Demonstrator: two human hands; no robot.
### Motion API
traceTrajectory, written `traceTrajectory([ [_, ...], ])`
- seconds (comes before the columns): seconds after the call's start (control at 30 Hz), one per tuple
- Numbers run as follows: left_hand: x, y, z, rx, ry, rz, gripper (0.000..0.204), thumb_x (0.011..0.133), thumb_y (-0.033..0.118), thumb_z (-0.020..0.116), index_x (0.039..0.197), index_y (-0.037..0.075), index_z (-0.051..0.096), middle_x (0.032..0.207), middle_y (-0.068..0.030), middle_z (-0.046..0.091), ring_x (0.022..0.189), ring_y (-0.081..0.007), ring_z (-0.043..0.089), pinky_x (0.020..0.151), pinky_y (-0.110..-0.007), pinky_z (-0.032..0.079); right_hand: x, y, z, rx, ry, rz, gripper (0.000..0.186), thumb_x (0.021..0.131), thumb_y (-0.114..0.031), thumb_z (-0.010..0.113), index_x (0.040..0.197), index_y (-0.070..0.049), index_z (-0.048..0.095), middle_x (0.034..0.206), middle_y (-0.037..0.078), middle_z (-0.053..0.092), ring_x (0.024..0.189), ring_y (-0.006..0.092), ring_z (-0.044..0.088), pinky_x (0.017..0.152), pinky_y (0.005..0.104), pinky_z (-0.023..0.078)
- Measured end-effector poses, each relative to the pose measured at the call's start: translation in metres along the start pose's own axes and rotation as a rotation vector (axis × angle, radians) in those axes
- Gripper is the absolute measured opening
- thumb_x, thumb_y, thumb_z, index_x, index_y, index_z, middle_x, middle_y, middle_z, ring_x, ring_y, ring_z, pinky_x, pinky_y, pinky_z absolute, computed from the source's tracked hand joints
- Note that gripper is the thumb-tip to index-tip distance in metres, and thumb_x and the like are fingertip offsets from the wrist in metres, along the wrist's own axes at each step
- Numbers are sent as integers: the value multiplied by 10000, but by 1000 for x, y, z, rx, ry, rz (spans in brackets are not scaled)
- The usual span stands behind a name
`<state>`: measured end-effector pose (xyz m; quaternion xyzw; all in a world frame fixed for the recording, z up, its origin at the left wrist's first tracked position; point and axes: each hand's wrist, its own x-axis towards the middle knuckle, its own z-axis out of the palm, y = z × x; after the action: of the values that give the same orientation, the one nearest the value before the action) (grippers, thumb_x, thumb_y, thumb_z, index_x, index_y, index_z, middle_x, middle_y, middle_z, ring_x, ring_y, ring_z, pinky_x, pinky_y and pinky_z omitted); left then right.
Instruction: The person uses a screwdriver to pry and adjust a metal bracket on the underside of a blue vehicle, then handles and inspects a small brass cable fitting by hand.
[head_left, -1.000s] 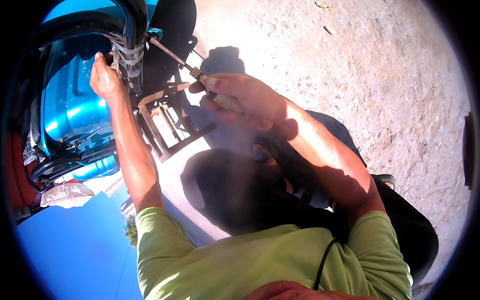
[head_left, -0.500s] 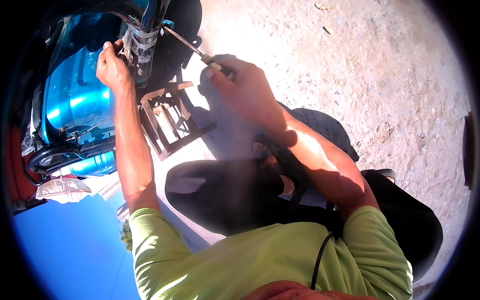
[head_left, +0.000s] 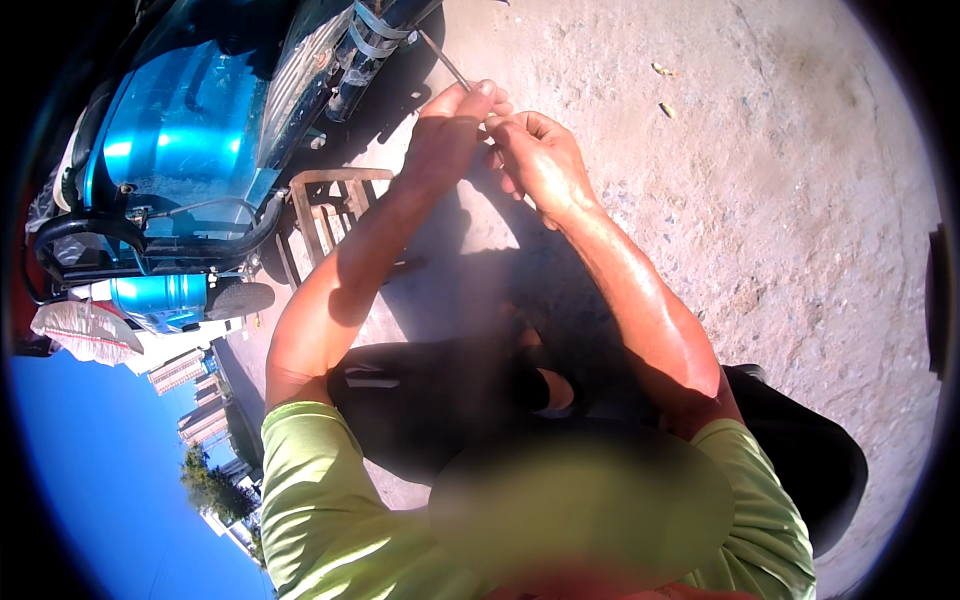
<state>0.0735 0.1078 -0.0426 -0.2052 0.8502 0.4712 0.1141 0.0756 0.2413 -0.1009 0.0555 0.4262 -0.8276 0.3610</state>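
Work looks mid-way, nothing visibly finished: left hand (head_left: pixel 450 130) pinching thin metal rod (head_left: pixel 445 61), far end ahead-left of it beside taped tube (head_left: pixel 364 65), contact unclear; right hand (head_left: pixel 545 165) alongside, fingers curled, can't tell if gripping anything.

Rough sunlit ground (head_left: pixel 790 230), deep blue sky (head_left: pixel 90 460), tall pale buildings (head_left: pixel 204 415), green tree (head_left: pixel 212 484)

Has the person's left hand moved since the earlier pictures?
Yes, rightward: the left hand was left of the taped tube and is now right of it.
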Motion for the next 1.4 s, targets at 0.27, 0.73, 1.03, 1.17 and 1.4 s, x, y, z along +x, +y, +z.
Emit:
traceTrajectory([
  [0.27, -1, 2, 5, -239, -75, -28, 354, 1032, 333, 473, 975, 17, 624, 1009, -133, 686, 912, -204, 657, 820, -347, 548, 0, 26, -28, 852, -558, 292, 425, 983, -381, 544, 1324, -129, 523, 783, 11, 597, 491, 70, 444, 411, 181, 358],
  [0.73, 9, -9, 4, -309, -121, 81, 387, 1035, 345, 444, 944, 20, 634, 1023, -124, 682, 861, -165, 602, 804, -322, 478, -24, 16, 7, -528, 220, -363, 371, 931, -293, 682, 1181, -22, 643, 1018, 175, 720, 874, 251, 711, 801, 376, 538],
  [1.03, 2, 4, 9, -412, -59, -14, 350, 1036, 353, 456, 903, 59, 591, 980, -158, 701, 804, -163, 600, 728, -317, 514, -4, 30, -25, 1026, -724, 298, 369, 988, -430, 550, 1196, -128, 586, 720, -25, 525, 488, 23, 385, 424, 182, 292],
  [1.17, 7, -1, 6, -384, -58, -14, 376, 1039, 345, 431, 919, 36, 609, 974, -151, 707, 818, -162, 606, 761, -321, 512, -10, 23, -19, 538, -407, 234, 260, 999, -355, 562, 1117, -130, 616, 699, -36, 520, 477, 68, 434, 428, 209, 306],
  [1.4, 10, -1, 7, -431, -88, 39, 356, 1061, 303, 401, 906, 17, 547, 962, -209, 688, 911, -263, 668, 870, -384, 527, -15, 26, 2, -46, 29, -238, 185, 948, -266, 640, 1019, -95, 636, 656, -5, 541, 521, 101, 505, 433, 234, 318],
])
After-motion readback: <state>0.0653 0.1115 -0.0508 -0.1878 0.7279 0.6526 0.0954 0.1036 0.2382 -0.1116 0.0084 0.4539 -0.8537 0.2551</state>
